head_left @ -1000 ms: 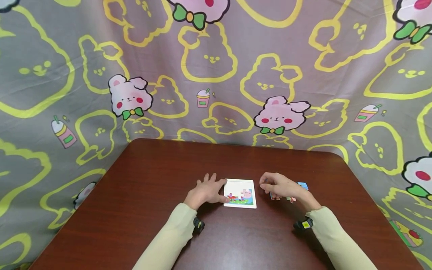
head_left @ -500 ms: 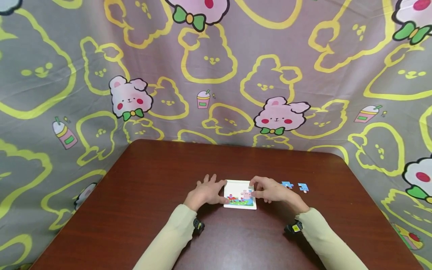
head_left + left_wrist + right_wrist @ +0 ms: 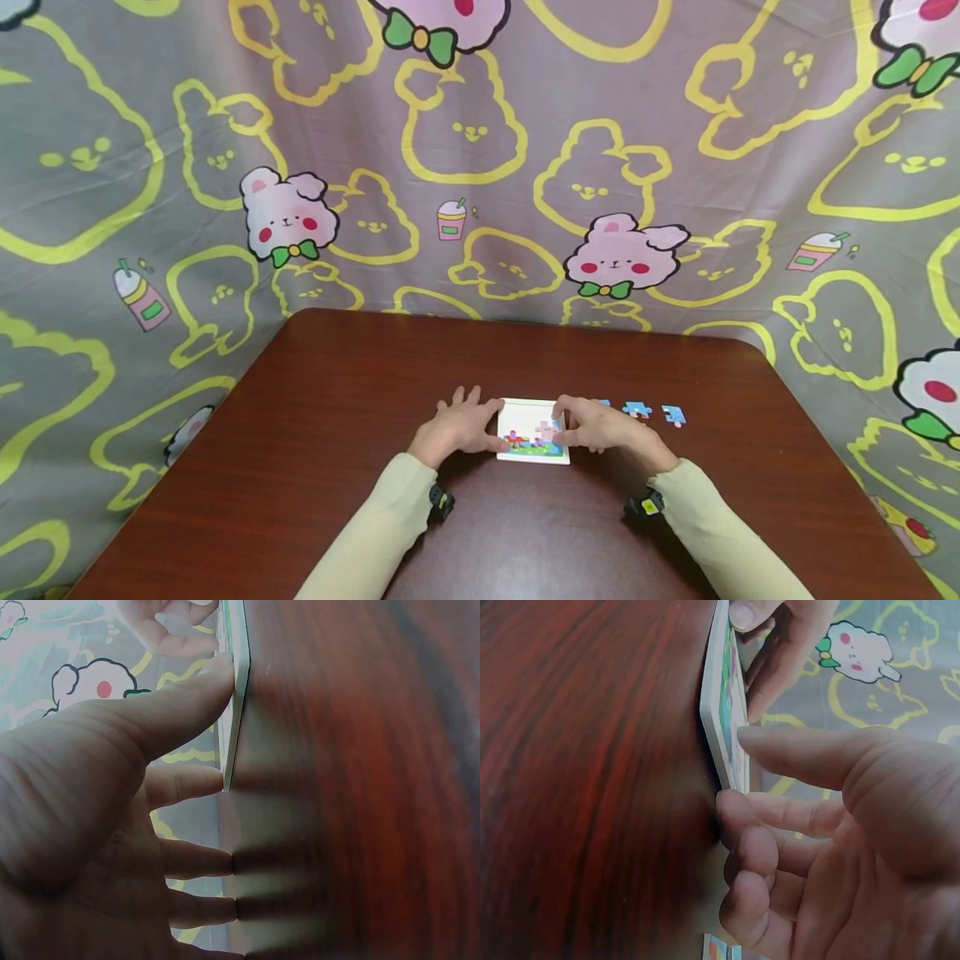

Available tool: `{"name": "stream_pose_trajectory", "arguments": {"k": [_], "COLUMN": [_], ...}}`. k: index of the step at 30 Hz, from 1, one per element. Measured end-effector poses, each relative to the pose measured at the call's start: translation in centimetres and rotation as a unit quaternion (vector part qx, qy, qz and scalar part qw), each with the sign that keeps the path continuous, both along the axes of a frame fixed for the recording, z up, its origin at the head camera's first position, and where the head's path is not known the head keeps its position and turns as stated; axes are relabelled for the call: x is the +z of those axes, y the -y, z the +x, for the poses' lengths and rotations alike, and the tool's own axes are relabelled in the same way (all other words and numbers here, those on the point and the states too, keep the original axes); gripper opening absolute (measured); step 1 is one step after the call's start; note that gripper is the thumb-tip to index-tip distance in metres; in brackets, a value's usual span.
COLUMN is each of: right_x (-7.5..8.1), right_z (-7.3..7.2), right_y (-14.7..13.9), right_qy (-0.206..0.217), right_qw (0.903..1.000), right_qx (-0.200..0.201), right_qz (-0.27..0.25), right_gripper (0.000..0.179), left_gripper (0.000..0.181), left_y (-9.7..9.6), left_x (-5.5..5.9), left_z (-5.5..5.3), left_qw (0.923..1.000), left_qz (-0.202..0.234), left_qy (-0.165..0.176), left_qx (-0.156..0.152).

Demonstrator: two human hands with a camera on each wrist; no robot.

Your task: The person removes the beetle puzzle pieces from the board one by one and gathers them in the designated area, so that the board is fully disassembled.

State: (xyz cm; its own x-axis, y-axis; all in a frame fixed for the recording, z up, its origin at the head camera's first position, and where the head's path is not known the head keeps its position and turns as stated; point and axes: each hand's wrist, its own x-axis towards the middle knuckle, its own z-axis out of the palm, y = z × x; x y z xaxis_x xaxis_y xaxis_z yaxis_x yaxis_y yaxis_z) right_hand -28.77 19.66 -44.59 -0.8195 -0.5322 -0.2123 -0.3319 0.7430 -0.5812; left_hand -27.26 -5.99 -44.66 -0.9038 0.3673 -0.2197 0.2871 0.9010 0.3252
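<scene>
A square white puzzle board (image 3: 517, 410) lies on the table, with its lower part filled by a printed cartoon scene (image 3: 536, 448) showing a pink pig. At its left edge my left hand (image 3: 453, 427) rests with fingers spread. The left thumb (image 3: 191, 701) presses on the board's border and the index fingertip touches its far corner. My right hand (image 3: 603, 425) is at the right edge, its thumb and index finger pinching a blue puzzle piece (image 3: 558, 424) against the board. In the right wrist view the thumb (image 3: 795, 754) meets the board's face and the other fingers curl beside its edge.
Several loose blue puzzle pieces lie right of the board: one (image 3: 637, 410) behind the right hand, another (image 3: 673, 416) farther right, and one partly hidden by the fingers. A patterned cloth (image 3: 480, 150) hangs behind the brown table (image 3: 360, 375).
My right hand has moved left from above the loose pieces to the board's right edge, uncovering pieces behind it. A blue piece now shows between its fingers. My left hand has stayed put.
</scene>
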Motion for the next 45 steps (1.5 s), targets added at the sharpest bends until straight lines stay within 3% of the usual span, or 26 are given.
{"name": "stream_pose_trajectory", "arguments": {"k": [9, 20, 30, 37, 45], "right_x": [-0.1, -0.3, 0.2, 0.3, 0.6], "right_z": [0.2, 0.3, 0.4, 0.4, 0.5], "right_y": [0.4, 0.5, 1.2, 1.4, 0.9], "right_qy": [-0.008, -0.086, -0.129, -0.114, -0.119], "right_qw": [0.9999, 0.9962, 0.9912, 0.9932, 0.9928], "right_qx": [-0.006, 0.008, -0.017, 0.018, 0.011], "right_qz": [0.009, 0.015, 0.024, 0.016, 0.008], "right_gripper": [0.024, 0.029, 0.024, 0.014, 0.009], "left_gripper": [0.076, 0.077, 0.077, 0.077, 0.077], "left_y": [-0.1, -0.1, -0.3, -0.2, -0.4], "left_x": [0.1, 0.1, 0.1, 0.0, -0.1], "left_z": [0.0, -0.2, -0.3, -0.3, -0.3], "left_qw": [1.0000, 0.9999, 0.9999, 0.9999, 0.9999], "left_qz": [0.004, 0.003, -0.002, -0.001, -0.002], "left_qy": [0.006, 0.010, 0.009, 0.007, 0.008], "left_qx": [0.004, 0.004, 0.010, 0.011, 0.009]}}
